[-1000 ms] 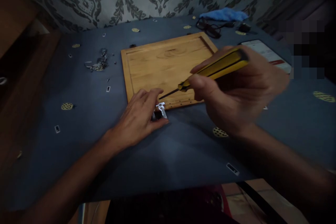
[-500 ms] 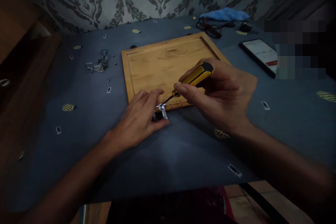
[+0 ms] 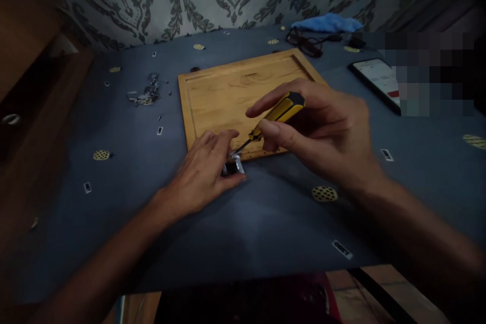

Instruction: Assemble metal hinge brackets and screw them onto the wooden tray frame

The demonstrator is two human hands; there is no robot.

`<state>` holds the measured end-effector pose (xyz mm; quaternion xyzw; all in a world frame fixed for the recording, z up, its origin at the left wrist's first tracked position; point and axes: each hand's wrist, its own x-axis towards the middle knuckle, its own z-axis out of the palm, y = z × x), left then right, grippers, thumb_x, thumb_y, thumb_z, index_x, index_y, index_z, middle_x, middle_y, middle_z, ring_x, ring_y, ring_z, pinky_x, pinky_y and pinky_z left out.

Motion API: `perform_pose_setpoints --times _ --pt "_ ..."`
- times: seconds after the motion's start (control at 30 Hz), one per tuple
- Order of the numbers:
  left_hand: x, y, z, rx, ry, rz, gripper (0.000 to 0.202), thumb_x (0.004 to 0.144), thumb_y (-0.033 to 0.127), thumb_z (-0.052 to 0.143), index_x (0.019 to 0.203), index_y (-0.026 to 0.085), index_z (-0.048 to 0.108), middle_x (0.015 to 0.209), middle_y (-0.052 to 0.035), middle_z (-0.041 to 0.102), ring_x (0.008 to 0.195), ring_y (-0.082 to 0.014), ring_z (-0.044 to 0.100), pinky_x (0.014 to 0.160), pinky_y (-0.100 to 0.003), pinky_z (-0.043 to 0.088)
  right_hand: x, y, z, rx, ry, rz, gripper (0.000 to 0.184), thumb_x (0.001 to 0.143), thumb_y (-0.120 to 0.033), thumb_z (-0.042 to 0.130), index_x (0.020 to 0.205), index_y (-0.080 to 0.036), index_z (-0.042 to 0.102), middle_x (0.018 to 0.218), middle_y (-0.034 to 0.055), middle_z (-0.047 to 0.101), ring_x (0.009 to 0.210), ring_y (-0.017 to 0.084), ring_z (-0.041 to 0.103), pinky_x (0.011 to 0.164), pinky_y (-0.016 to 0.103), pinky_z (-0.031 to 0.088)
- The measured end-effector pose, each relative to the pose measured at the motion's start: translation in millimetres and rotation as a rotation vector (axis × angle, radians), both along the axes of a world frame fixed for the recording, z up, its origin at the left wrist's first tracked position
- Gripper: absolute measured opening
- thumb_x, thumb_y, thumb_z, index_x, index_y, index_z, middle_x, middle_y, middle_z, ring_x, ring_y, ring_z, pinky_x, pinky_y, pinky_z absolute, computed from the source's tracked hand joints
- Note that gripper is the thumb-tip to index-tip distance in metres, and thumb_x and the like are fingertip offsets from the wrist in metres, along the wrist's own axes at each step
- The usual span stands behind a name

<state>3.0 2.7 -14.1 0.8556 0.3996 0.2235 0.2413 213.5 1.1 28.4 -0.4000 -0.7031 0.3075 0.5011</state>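
Note:
A yellow-and-black screwdriver (image 3: 279, 115) slants down to the left in my right hand (image 3: 334, 134), held mainly by the thumb and curled fingers while the index finger is raised off the handle. Its tip meets a small shiny metal fitting (image 3: 239, 164) at the near edge of a framed wooden panel (image 3: 220, 106). My left hand (image 3: 201, 172) pinches the fitting there, thumb on the near side and fingers over the panel's edge. Those fingers hide part of the fitting. Any screw under the tip is too small to make out. Several small dark holes line the panel's near edge.
Left of the panel lies a pile of small metal parts (image 3: 148, 95), with a loose screw (image 3: 160, 117) nearer to me. At the back right are eyeglasses (image 3: 309, 44) and a blue cloth (image 3: 328, 23). A phone (image 3: 374, 78) lies on the right. Wooden furniture (image 3: 41, 162) stands at the left.
My right index finger has lifted and straightened away from the screwdriver handle, whose tip stays at the fitting. My left hand keeps its hold. The whole view has shifted slightly.

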Motion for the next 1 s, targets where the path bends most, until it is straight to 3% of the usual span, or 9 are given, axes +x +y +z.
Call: perform_pose_setpoints --times 0.13,0.27,0.43,0.67,0.87,1.0 --pt "-0.7 0.0 -1.1 0.0 -0.002 0.002 0.061 0.086 0.034 0.085 0.136 0.022 0.051 0.116 -0.0074 0.068 0.114 -0.0302 0.062 0.096 -0.045 0.056 4.6 2.2 1.8 -0.021 0.072 0.104 0.017 0.089 -0.033 0.082 0.105 -0.029 0.08 0.098 0.001 0.081 0.053 0.013 0.069 0.049 0.03 0.061" --pt "-1.4 -0.3 -2.3 0.003 0.003 0.003 0.061 0.087 0.035 0.084 0.137 0.024 0.05 0.121 -0.0078 0.068 0.115 -0.0306 0.063 0.098 -0.047 0.055 4.7 4.2 0.1 0.03 0.09 0.041 0.011 0.086 -0.025 0.084 0.095 -0.027 0.08 0.08 -0.0021 0.079 0.047 0.013 0.066 0.045 0.029 0.059" --pt "-0.2 -0.8 -0.8 -0.001 0.02 0.003 0.061 0.087 0.033 0.083 0.137 0.025 0.05 0.117 -0.007 0.068 0.113 -0.0302 0.062 0.095 -0.045 0.055 -1.2 4.4 -3.2 0.072 0.12 0.02 0.021 0.076 -0.03 0.093 0.08 -0.027 0.072 0.069 -0.004 0.072 0.044 0.013 0.061 0.037 0.027 0.052" --pt "-0.1 -0.5 -1.4 0.028 -0.006 -0.009 0.051 0.088 0.036 0.084 0.127 0.023 0.054 0.12 -0.0075 0.068 0.112 -0.0294 0.062 0.096 -0.043 0.055 -14.2 1.5 -10.3 0.15 0.127 -0.075 0.042 0.074 -0.042 0.095 0.074 -0.026 0.056 0.071 -0.0053 0.062 0.052 0.013 0.058 0.043 0.028 0.05" --pt "-0.5 -0.7 -1.0 0.027 -0.004 -0.011 0.052 0.089 0.041 0.083 0.129 0.025 0.053 0.122 -0.0068 0.068 0.112 -0.0295 0.062 0.095 -0.043 0.055 -16.3 0.7 -17.2 0.202 0.088 -0.101 0.038 0.079 -0.043 0.092 0.078 -0.027 0.057 0.071 -0.0059 0.061 0.051 0.012 0.056 0.046 0.028 0.047" --pt "-1.1 -1.0 -1.3 0.019 -0.01 -0.009 0.059 0.088 0.037 0.084 0.135 0.024 0.051 0.119 -0.0071 0.069 0.111 -0.0296 0.062 0.094 -0.043 0.055 -16.7 -4.8 -9.6 0.285 0.16 -0.182 0.034 0.076 -0.033 0.094 0.077 -0.029 0.06 0.072 -0.0046 0.06 0.056 0.014 0.059 0.048 0.03 0.049"
